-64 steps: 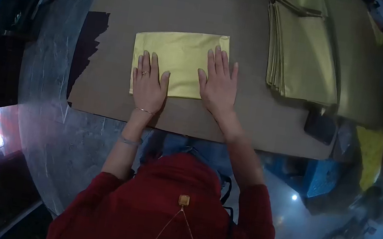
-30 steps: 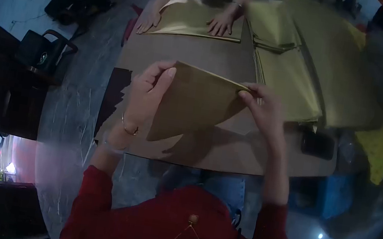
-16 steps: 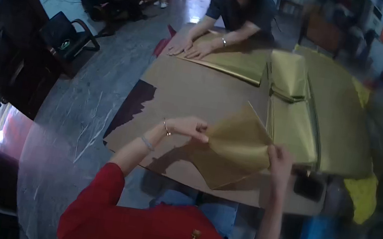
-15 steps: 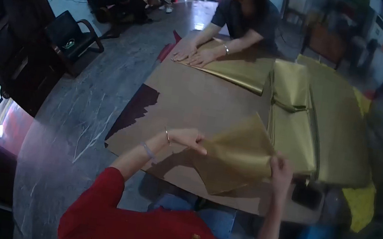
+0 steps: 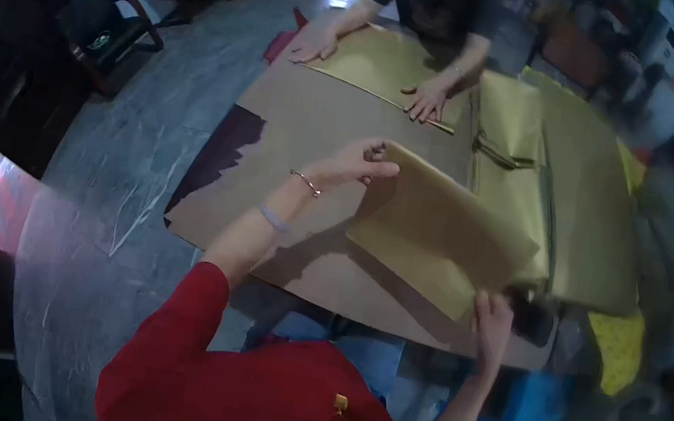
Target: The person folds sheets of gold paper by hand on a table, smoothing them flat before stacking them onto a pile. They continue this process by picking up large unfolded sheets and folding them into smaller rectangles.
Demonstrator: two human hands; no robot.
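A gold sheet (image 5: 446, 236) hangs between my hands, folded over and lifted above the brown board (image 5: 313, 137). My left hand (image 5: 366, 164) pinches its upper left corner. Lower right, my right hand (image 5: 493, 317) grips the sheet's bottom corner near the board's front edge. To the right of the sheet lie a folded gold stack (image 5: 511, 123) and a wide pile of gold sheets (image 5: 596, 197). Across the board a co-worker's two hands press flat on another folded gold sheet (image 5: 385, 65).
A dark phone-like object (image 5: 534, 321) lies at the board's front right. Yellow material (image 5: 617, 348) hangs at the right edge, with a blue object (image 5: 534, 406) below. A black armchair (image 5: 106, 32) stands at the left, on the grey floor (image 5: 117, 169).
My left hand has risen with the sheet's corner, and the sheet is now folded over. The co-worker's hands have moved apart, one going right along their sheet. The view has shifted slightly.
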